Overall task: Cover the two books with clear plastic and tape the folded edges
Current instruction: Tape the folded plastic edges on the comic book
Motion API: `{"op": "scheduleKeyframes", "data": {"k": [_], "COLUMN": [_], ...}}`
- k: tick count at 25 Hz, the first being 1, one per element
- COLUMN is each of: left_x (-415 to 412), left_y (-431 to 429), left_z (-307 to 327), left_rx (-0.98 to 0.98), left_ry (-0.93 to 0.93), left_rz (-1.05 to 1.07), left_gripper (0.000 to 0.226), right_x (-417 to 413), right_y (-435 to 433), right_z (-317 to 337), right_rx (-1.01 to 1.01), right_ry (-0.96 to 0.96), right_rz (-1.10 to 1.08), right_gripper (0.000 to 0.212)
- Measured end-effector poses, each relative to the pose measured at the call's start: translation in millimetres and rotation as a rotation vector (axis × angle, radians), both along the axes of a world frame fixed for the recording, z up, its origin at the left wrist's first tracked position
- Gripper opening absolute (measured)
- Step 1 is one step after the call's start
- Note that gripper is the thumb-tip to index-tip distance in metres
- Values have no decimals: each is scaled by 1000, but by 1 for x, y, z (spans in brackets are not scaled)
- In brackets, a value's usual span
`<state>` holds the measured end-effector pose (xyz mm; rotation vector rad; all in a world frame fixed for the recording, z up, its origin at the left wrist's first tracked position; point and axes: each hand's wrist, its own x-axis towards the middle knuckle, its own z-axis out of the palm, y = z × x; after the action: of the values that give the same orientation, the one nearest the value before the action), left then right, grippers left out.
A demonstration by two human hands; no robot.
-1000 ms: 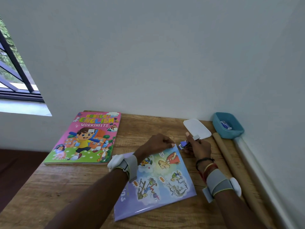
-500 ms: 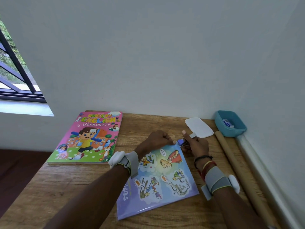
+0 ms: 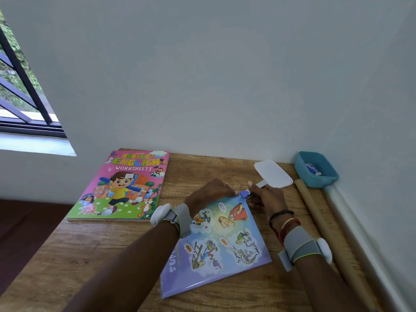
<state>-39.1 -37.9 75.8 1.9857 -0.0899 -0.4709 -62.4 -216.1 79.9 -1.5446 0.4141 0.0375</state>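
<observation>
A purple cartoon book [image 3: 221,244] lies at an angle on the wooden table [image 3: 67,255], and its cover looks glossy. My left hand [image 3: 209,194] is curled over the book's far corner and holds it down. Just right of that corner, my right hand [image 3: 264,197] grips a small blue tool [image 3: 244,194], whose tip touches the corner. A short white strip [image 3: 261,183] sticks out from the right hand's raised finger. A pink worksheet book [image 3: 126,188] lies flat at the far left of the table.
A white lid [image 3: 273,173] lies behind my right hand. A blue tub [image 3: 315,168] with a small white and blue item stands in the far right corner. A long tan roll [image 3: 324,230] runs along the right wall. The wall closes the table's far side.
My right hand has brought the blue tool a little left, up against the purple book's far corner. My left hand stays on that corner.
</observation>
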Motion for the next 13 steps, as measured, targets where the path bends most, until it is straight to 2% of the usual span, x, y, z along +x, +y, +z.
{"op": "scheduleKeyframes", "data": {"k": [4,7,9,11,13], "left_x": [-4,-5,-5,-3,-2], "left_y": [-1,-1,0,-1,-2], "left_z": [8,12,15,15,10], "left_rx": [-72,-81,-35,-9,-15], "left_ry": [46,45,48,61,30], "left_rz": [25,22,-1,12,38], "left_gripper": [28,26,23,23,22], "right_x": [7,8,8,9,7], "right_y": [-3,-3,-4,-2,2], "right_z": [-7,-10,-7,-5,-6], "right_rx": [-99,-294,-261,-213,-274], "right_ry": [9,-62,-107,-127,-91], "right_rz": [-87,-281,-340,-265,-135], "right_gripper": [37,48,51,44,34]}}
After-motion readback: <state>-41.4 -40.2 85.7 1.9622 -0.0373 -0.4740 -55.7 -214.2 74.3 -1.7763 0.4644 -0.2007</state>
